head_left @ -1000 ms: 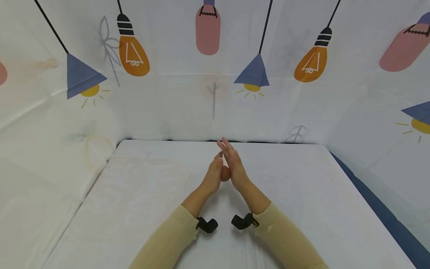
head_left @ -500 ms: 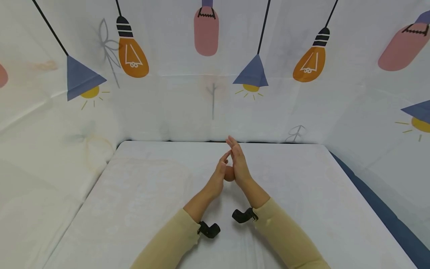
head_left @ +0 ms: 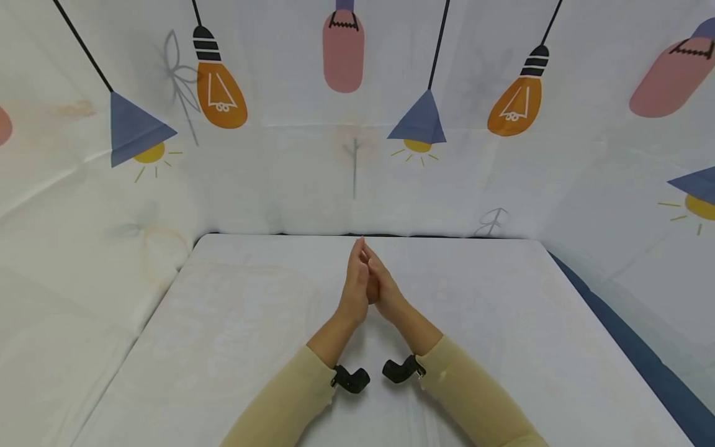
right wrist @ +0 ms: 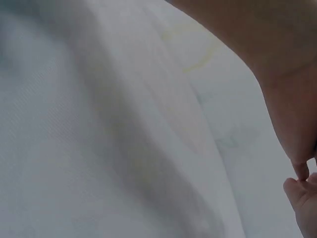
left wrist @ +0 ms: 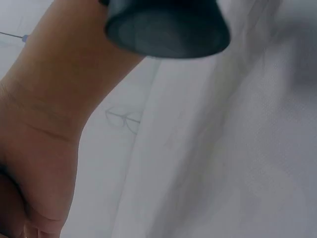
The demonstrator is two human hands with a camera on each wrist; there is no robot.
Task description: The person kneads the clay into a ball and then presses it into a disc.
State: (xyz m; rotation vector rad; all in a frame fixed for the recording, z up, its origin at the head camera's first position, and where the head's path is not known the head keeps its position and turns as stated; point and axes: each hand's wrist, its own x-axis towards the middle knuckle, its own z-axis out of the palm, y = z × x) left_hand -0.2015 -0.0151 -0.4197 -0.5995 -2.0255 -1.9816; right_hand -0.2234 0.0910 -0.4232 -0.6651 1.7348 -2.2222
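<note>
A small reddish-brown ball (head_left: pixel 372 293) sits between my two palms, above the middle of the table; its material cannot be told. My left hand (head_left: pixel 354 285) presses it from the left with straight fingers pointing away from me. From the other side my right hand (head_left: pixel 386 289) presses too, fingers straight, the fingertips meeting the left hand's. Most of the ball is hidden by the hands. In the left wrist view a dark rounded edge of the ball (left wrist: pixel 10 206) shows beside the left palm (left wrist: pixel 42 173). The right wrist view catches the right hand (right wrist: pixel 292 119) at its edge.
A white-covered table (head_left: pixel 251 310) lies under the hands. Behind it hangs a white cloth (head_left: pixel 301 167) printed with lamps and bulbs. Black wrist cameras (head_left: pixel 350 379) jut inward from both cream sleeves (head_left: pixel 285 400).
The hands rub back and forth on the ball. Half a second ago the right fingertips reached farther forward; now the left hand has slid forward, the right back, and both have shifted left.
</note>
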